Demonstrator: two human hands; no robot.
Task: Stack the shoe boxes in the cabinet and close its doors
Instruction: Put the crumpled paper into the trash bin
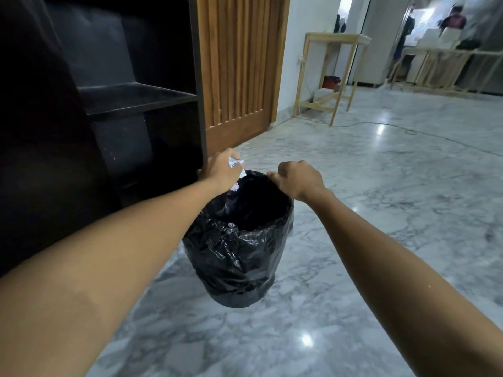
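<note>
Left hand (221, 170) clutched crumpled paper (236, 165) over the lined bin (239, 240); right hand (296, 180) pinched its rim. The cabinet (141, 99) stood open, shelves bare; no shoe boxes were visible, so stacking seemingly remained.

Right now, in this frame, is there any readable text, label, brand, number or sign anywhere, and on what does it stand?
None can be read.
Crumpled white paper held in the left hand: any print is too small and blurred to tell.
Black bin liner, gripped at the rim by the right hand: no visible marking.
Black cabinet: no label or number.
Wooden slatted door: no sign.
Distant items on the wooden tables: too blurred to read.
</note>
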